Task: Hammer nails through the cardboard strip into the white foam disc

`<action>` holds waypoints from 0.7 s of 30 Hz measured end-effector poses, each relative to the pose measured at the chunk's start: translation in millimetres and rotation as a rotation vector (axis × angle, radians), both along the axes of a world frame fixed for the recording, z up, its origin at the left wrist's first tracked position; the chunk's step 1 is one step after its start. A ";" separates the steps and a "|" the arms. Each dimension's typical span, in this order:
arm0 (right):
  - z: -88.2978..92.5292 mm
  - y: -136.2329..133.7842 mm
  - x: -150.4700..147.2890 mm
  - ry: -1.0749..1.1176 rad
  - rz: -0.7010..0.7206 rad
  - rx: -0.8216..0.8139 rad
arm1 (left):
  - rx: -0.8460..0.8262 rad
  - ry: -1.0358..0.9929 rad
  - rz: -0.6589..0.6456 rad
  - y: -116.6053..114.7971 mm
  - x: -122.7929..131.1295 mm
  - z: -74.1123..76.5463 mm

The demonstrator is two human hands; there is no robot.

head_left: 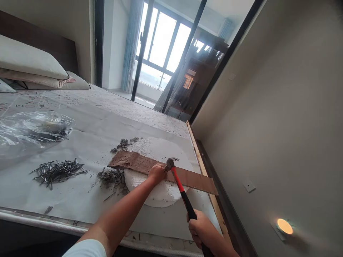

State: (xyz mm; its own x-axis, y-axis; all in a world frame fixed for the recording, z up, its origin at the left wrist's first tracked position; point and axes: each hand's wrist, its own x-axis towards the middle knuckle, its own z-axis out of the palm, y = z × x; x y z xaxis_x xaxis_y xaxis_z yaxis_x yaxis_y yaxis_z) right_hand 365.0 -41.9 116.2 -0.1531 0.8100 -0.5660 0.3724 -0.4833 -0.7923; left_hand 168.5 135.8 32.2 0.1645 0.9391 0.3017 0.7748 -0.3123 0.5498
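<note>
In the head view a claw hammer (183, 194) with a red and black handle slants up from my right hand (202, 228), whose fingers wrap its grip. Its head is right beside the fingertips of my left hand (157, 173), over a long brown wooden board (194, 178). Those left fingers are pinched together on the board; whatever may be between them is hidden. Many small holes or dents mark the board's left part. Beneath the board lies a round white slab (160, 145) with a rough surface.
A heap of loose nails (59, 172) lies to the left. Grey rubble (112, 177) is scattered by the slab. A clear plastic bag (34, 128) sits farther left on the grey sheet (93, 119) covering the bed. A wooden rail (199, 159) and a wall (289, 117) bound the right side.
</note>
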 end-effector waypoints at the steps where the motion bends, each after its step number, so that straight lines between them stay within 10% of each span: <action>1: -1.5 0.0 1.2 0.020 -0.006 0.004 | 0.007 0.017 -0.007 -0.1 -0.3 -0.4; 7: 13.7 2.0 10.6 0.080 -0.044 0.162 | -0.002 -0.112 0.020 -0.3 -6.1 5.4; 14: -14.5 6.7 -10.0 -0.106 -0.001 -0.027 | -0.063 -0.527 0.166 1.6 -15.3 10.2; 21: -15.2 -24.0 2.7 0.033 -0.013 0.061 | -0.059 -0.525 0.065 -15.8 -16.8 35.3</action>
State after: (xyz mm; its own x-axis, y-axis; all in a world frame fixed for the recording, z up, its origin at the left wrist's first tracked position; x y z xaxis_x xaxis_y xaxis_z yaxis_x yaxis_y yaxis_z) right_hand 367.6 -65.9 101.0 -0.1601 0.8448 -0.5106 0.3394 -0.4386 -0.8321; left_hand 151.7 120.0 67.5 -0.0536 0.9602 0.2743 0.4072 -0.2298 0.8840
